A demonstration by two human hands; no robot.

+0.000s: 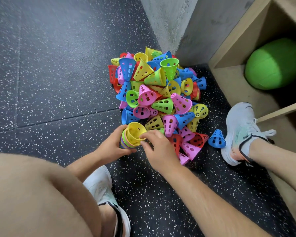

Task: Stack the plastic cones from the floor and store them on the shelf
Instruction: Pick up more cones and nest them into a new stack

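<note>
Gripping the rainbow-rimmed cone stack (126, 142) with our left hand (112, 146), mid-frame, we pinch its perforated yellow top cone (135, 132) with our right hand (158, 148).

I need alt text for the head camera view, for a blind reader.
A person's left hand grips a stack of nested cones while the right hand pinches its top yellow cone. A pile of coloured cones lies on the speckled floor beside a wooden shelf.
</note>
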